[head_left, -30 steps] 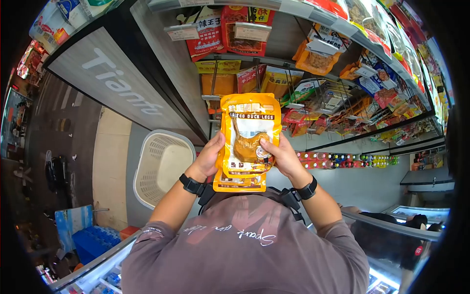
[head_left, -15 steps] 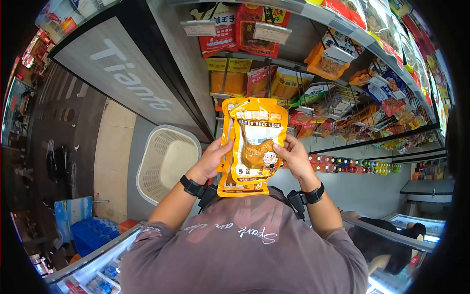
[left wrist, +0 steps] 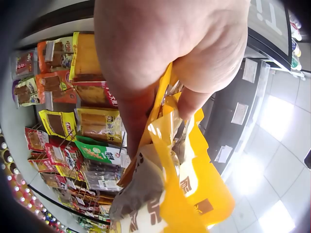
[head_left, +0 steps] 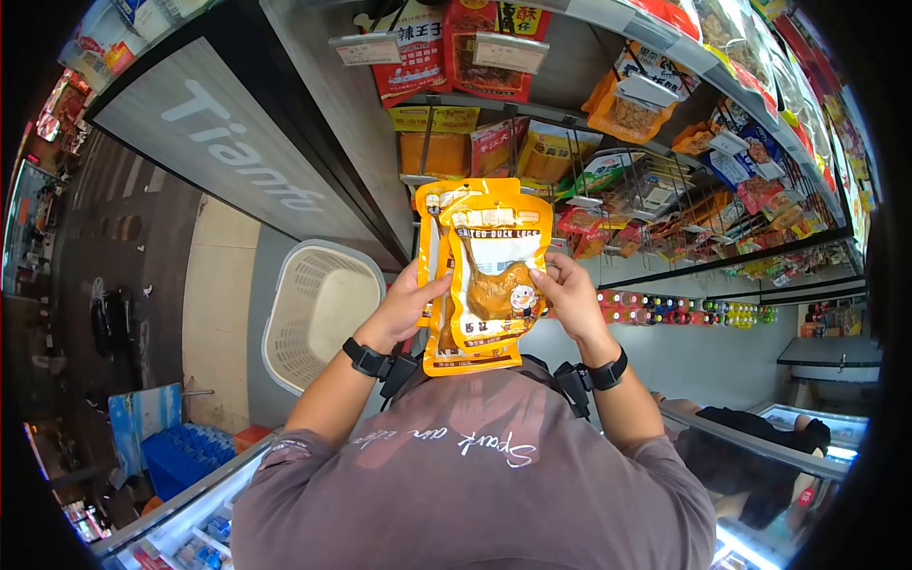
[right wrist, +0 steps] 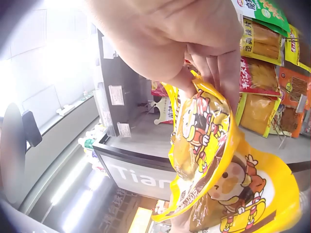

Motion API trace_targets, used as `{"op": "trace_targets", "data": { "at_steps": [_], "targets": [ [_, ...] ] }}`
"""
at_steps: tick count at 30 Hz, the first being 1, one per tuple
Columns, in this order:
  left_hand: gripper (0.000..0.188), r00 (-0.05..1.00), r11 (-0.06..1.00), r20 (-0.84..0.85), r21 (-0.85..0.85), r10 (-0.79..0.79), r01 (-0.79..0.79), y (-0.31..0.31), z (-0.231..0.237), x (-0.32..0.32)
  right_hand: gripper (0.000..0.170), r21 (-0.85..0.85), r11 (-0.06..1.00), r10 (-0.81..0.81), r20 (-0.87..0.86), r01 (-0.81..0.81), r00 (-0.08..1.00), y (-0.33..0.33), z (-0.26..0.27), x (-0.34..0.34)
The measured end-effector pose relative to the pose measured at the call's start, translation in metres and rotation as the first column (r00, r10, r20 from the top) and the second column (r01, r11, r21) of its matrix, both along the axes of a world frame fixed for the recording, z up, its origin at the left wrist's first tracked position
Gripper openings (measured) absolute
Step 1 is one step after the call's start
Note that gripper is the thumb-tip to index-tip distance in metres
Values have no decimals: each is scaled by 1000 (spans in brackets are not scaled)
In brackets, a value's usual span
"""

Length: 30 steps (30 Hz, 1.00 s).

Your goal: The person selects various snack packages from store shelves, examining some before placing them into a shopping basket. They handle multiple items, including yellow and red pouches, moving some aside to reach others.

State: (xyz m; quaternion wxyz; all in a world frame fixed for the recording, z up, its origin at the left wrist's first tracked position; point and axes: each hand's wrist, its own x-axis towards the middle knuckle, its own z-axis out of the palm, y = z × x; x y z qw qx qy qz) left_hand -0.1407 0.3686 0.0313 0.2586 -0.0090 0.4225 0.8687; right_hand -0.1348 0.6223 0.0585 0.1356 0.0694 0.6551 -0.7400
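Apparently, two packets were being compared: the left hand point(head_left: 408, 299) gripped the rear packet point(head_left: 436, 228), the right hand point(head_left: 568, 293) pinched the front packet point(head_left: 496, 285) by its right edge. Choosing one perhaps called for separating them carefully.

The head view is bright and mostly sharp, bent by fisheye curvature inside a black rim. Glare whitens the glass display case point(head_left: 750, 556) at the bottom. The left wrist view shows blown-out reflections on the floor tiles point(left wrist: 277, 131); the right wrist view washes out at left, its left edge blurred.
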Motion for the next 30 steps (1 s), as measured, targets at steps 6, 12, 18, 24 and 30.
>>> {"op": "trace_targets", "data": {
  "at_steps": [6, 12, 18, 24, 30],
  "targets": [
    [34, 999, 999, -24, -20, 37, -38, 3, 0, -5, 35, 342, 940, -10, 8, 7, 1000, 2, 26, 1],
    [37, 996, 994, -6, 61, 89, -88, -3, 6, -13, 27, 23, 999, -20, -53, 22, 998, 19, 22, -4],
    [40, 991, 988, -11, 76, 136, -135, -8, 4, -18, 31, -352, 932, -135, -109, 89, 985, 38, 33, -3],
    [38, 982, 978, 4, 90, 186, -186, -8, 5, -19, 16, -314, 946, -98, -46, 79, 994, 27, 12, -3],
    [37, 982, 978, 37, 81, 187, -190, 0, 7, -17, 16, -222, 974, -54, -85, 34, 995, -6, 4, -5]
  ]
}}
